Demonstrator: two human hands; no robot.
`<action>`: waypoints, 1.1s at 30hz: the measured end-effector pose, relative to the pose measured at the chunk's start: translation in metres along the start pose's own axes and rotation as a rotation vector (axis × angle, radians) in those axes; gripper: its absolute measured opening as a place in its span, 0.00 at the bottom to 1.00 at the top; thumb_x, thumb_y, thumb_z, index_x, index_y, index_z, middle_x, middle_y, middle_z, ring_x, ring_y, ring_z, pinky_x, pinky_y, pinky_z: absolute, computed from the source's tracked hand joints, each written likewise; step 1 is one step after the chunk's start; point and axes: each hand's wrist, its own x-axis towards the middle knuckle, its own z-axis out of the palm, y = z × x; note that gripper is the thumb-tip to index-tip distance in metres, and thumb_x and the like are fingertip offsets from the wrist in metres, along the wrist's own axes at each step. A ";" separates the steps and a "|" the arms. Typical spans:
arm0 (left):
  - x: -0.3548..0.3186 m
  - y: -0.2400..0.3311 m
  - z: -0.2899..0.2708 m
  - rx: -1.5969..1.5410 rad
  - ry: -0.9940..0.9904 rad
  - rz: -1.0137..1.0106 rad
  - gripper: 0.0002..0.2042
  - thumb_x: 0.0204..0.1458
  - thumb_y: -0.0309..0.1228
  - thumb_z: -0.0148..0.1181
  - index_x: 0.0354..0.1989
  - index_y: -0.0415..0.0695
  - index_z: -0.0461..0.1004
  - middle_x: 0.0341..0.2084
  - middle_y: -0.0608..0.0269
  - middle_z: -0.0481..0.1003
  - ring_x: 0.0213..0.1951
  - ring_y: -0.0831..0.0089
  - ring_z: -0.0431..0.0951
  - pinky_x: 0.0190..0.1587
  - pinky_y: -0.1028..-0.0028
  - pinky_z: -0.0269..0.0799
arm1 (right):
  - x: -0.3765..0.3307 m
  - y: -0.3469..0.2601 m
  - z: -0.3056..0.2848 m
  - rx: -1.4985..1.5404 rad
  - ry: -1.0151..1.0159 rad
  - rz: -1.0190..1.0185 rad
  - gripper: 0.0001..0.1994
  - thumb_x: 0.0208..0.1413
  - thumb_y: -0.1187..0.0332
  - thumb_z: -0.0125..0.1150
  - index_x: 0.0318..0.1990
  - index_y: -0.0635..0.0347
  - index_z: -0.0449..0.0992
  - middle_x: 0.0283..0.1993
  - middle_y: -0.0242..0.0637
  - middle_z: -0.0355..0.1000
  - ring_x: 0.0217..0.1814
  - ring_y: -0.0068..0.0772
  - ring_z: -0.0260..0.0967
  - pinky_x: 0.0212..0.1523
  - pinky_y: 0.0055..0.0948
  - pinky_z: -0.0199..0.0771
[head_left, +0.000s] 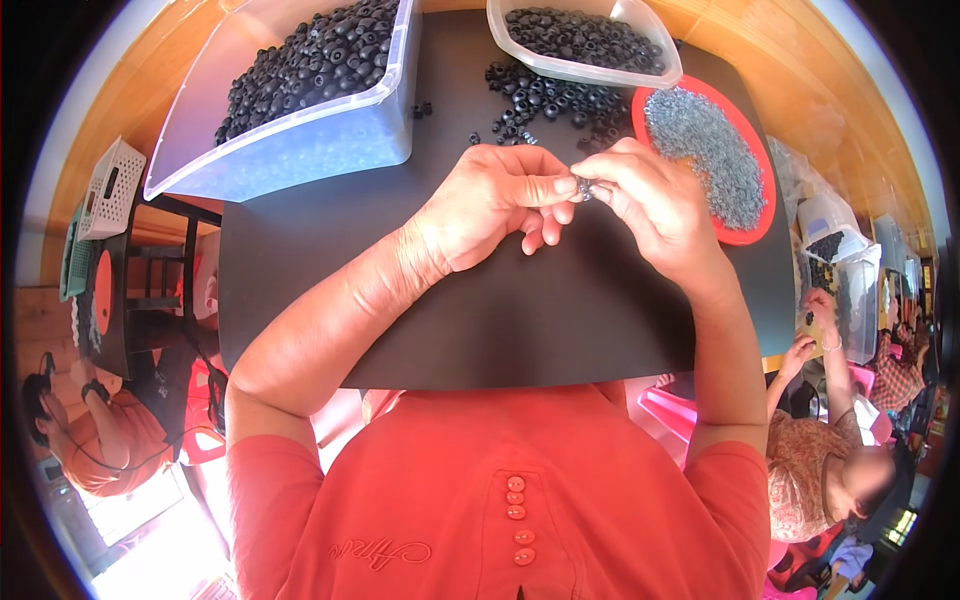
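Grey and glinting, a small piece [585, 189] is pinched between the left hand [502, 197] and right hand [650, 197], thumbs and fingertips closed on it. Fingertip fitting seems the step, the next move likely calling for steady pressure. Black beads [548, 96] lie beyond both hands.

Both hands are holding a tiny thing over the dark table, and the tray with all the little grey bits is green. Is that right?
Not quite: the tray with the little grey bits is red, not green, as the head view shows. The left hand and right hand are indeed holding a tiny thing over the dark table.
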 end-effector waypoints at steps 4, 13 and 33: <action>-0.001 -0.003 0.003 0.076 0.010 0.015 0.11 0.57 0.33 0.62 0.37 0.35 0.74 0.25 0.60 0.75 0.25 0.73 0.76 0.24 0.77 0.70 | 0.000 0.000 0.004 -0.010 0.025 -0.016 0.08 0.54 0.84 0.55 0.41 0.68 0.73 0.31 0.41 0.69 0.28 0.35 0.69 0.28 0.28 0.68; -0.004 -0.003 0.008 0.167 0.046 0.055 0.10 0.59 0.33 0.60 0.39 0.36 0.74 0.27 0.62 0.75 0.27 0.75 0.76 0.26 0.78 0.70 | 0.000 -0.005 0.012 -0.135 0.130 -0.035 0.06 0.54 0.84 0.55 0.38 0.66 0.71 0.28 0.40 0.66 0.26 0.37 0.66 0.27 0.29 0.65; -0.005 -0.008 0.013 0.061 0.196 0.142 0.06 0.55 0.24 0.61 0.37 0.34 0.73 0.28 0.60 0.76 0.28 0.72 0.77 0.27 0.75 0.72 | -0.005 -0.010 0.023 0.270 0.142 0.313 0.05 0.62 0.76 0.54 0.43 0.64 0.72 0.34 0.35 0.70 0.32 0.23 0.68 0.35 0.24 0.69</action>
